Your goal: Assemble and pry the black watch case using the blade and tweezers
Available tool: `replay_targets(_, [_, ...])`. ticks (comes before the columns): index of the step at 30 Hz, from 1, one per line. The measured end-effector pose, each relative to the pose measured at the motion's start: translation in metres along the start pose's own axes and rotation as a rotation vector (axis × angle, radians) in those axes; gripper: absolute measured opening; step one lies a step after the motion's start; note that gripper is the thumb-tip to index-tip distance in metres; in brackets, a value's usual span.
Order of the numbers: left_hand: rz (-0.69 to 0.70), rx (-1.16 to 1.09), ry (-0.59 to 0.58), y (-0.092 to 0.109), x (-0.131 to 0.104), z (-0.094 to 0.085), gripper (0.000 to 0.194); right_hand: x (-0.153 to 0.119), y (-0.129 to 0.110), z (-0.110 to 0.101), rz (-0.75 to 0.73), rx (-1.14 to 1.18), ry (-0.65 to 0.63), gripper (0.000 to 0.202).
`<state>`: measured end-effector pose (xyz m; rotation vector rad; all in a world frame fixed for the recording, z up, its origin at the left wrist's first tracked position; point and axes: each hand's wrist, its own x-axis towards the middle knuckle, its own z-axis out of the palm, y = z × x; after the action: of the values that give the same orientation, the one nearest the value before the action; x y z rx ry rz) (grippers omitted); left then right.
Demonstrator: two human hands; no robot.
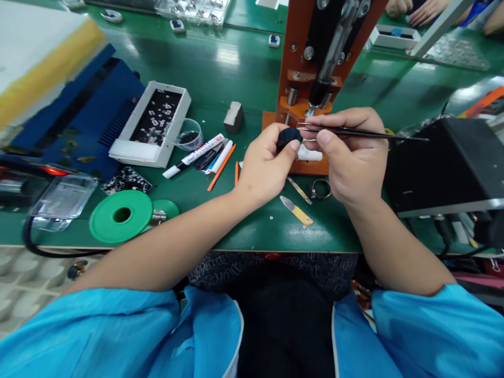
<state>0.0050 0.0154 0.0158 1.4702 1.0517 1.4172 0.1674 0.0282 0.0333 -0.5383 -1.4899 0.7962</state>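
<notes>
My left hand [264, 167] pinches a small dark round part [289, 137] between thumb and fingers, in front of the orange press. In my right hand [354, 157] is a pair of dark tweezers [366, 133], held nearly level, with the tips pointing left at the round part. Whether the tips touch it I cannot tell. Below the hands, a short yellow-handled blade [297, 211], a second slim blade [300, 190] and a dark metal ring [320, 189] lie on the green table [252, 231].
An orange press [285, 100] stands just behind my hands. To the left are a white box of tiny parts [157, 115], a clear cup [189, 137], pens [205, 155] and a green spool [121, 215]. A black box [444, 163] sits right. Another person's hands [427, 11] show at top right.
</notes>
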Motion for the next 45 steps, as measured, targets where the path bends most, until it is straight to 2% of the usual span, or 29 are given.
replay_targets(11, [-0.038,-0.085,-0.028,0.001,0.0,0.001,0.012,-0.001,-0.002,-0.001,0.031,0.009,-0.01,0.023])
replay_targets(15, [-0.122,-0.185,-0.041,0.008,0.0,0.002,0.018,-0.001,-0.002,-0.001,0.005,0.039,-0.014,0.018])
replay_targets(21, [-0.232,-0.271,0.002,0.017,0.001,0.005,0.031,-0.002,-0.004,0.001,0.015,0.042,-0.014,0.018])
replay_targets(29, [-0.312,-0.337,0.021,0.023,0.003,0.006,0.024,-0.002,-0.002,-0.001,0.042,0.003,0.013,0.025])
replay_targets(35, [-0.32,-0.374,0.009,0.026,0.001,0.006,0.02,-0.001,0.0,-0.001,-0.004,-0.059,0.016,0.023])
replay_targets(45, [-0.306,-0.368,-0.038,0.021,0.001,0.005,0.019,-0.002,-0.002,0.0,0.005,-0.163,0.051,0.024])
